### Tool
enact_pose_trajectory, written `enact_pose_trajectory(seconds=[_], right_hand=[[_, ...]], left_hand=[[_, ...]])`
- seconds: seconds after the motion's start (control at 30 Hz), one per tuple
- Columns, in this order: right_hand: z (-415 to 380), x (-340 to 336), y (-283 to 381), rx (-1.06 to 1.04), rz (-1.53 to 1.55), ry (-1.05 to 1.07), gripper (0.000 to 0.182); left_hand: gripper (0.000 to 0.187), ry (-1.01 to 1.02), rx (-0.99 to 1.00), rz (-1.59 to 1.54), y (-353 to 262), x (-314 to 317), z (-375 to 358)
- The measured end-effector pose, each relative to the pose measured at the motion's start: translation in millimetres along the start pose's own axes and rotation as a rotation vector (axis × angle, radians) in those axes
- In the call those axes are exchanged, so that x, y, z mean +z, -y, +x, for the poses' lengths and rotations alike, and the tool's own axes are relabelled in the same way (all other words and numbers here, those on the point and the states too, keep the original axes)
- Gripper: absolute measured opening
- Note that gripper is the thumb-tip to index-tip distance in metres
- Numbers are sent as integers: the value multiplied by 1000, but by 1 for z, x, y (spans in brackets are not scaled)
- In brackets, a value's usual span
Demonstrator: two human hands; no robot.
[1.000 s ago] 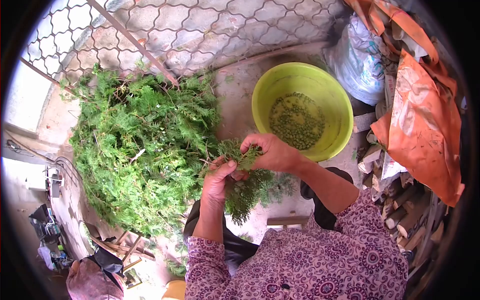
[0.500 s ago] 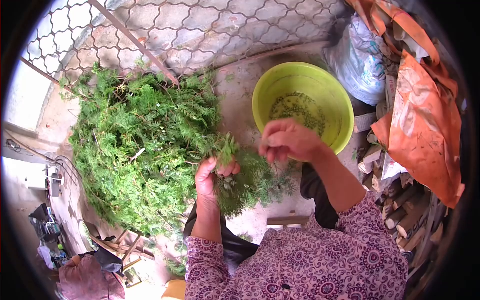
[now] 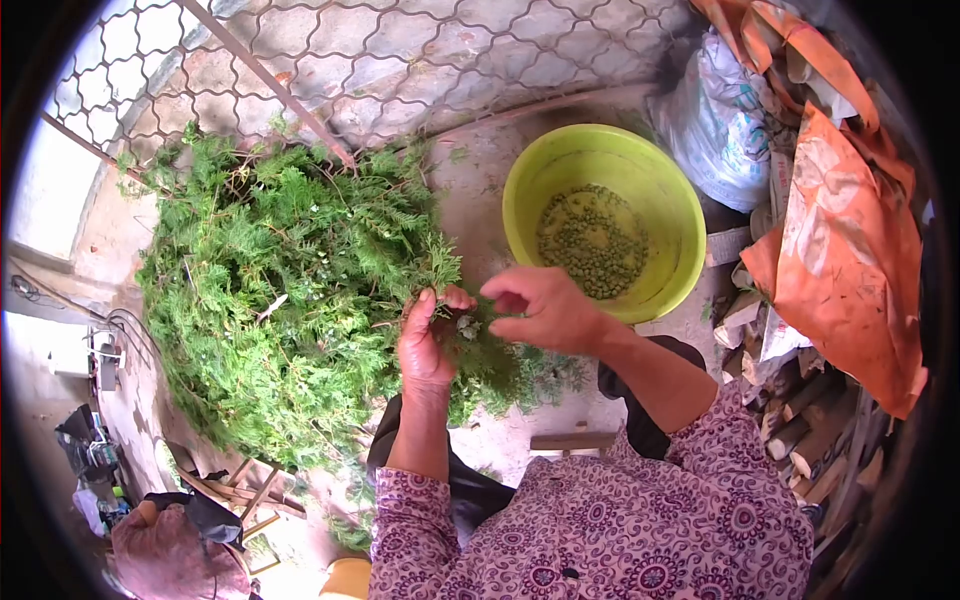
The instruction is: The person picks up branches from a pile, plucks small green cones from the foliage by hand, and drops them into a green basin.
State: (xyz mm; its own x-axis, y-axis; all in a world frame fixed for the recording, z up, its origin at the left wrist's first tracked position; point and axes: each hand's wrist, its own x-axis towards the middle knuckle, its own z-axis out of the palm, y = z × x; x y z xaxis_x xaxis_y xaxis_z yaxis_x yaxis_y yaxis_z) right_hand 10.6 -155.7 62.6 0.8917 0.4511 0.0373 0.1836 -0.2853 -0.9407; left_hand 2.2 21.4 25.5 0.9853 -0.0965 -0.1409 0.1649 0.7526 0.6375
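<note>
A large heap of green leafy branches (image 3: 270,290) lies on the floor at the left. My left hand (image 3: 430,335) is closed around a green sprig (image 3: 436,268) at the heap's right edge. Just to its right is my right hand (image 3: 540,308), thumb and fingers apart with a gap between them and nothing visible in it. A yellow-green basin (image 3: 680,220) stands beyond my right hand, with many small round green pieces (image 3: 592,240) on its bottom.
A wire mesh fence (image 3: 400,60) runs behind the heap. White plastic sacks (image 3: 715,125) and an orange sack (image 3: 840,260) are at the right, above stacked firewood (image 3: 810,430). A dark cloth bundle (image 3: 175,555) lies at the lower left.
My right hand has moved left and down from beside the basin toward my left hand, and its fingers have spread. My left hand has turned slightly with the sprig.
</note>
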Motion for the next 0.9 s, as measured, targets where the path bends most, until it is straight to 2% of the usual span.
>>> enact_pose_trajectory(seconds=[0.07,0.1,0.17,0.2,0.27,0.3,0.37,0.6,0.67,0.73,0.77,0.9], right_hand=[[0,12,1,-206,-45,-58,35],[1,17,-1,-204,-44,-59,35],[3,24,-9,-397,-184,-144,33],[2,24,-8,-397,-185,-145,33],[1,23,-7,-288,-122,-56,33],[2,24,-8,-289,-123,-56,33],[2,26,-11,-133,-68,-71,33],[2,30,-6,-114,-175,-34,26],[4,25,1,61,51,18,18],[7,23,-10,103,157,13,16],[8,22,-14,145,263,6,15],[10,17,-17,143,296,-24,13]], left_hand=[[24,-21,13,-41,1,2,-1],[24,-50,-14,-41,1,3,-1],[23,-76,-42,-43,2,2,1],[26,-80,-54,-44,5,-1,3],[29,-85,-66,-45,6,-3,4],[32,-61,-93,-25,5,-2,3],[36,-37,-120,-7,4,1,1],[39,-69,-96,121,10,0,0],[39,-98,-100,145,10,-4,0],[31,-5,-109,157,8,-4,-1],[29,-30,-133,148,7,0,-5],[31,48,-203,268,5,-15,-11]])
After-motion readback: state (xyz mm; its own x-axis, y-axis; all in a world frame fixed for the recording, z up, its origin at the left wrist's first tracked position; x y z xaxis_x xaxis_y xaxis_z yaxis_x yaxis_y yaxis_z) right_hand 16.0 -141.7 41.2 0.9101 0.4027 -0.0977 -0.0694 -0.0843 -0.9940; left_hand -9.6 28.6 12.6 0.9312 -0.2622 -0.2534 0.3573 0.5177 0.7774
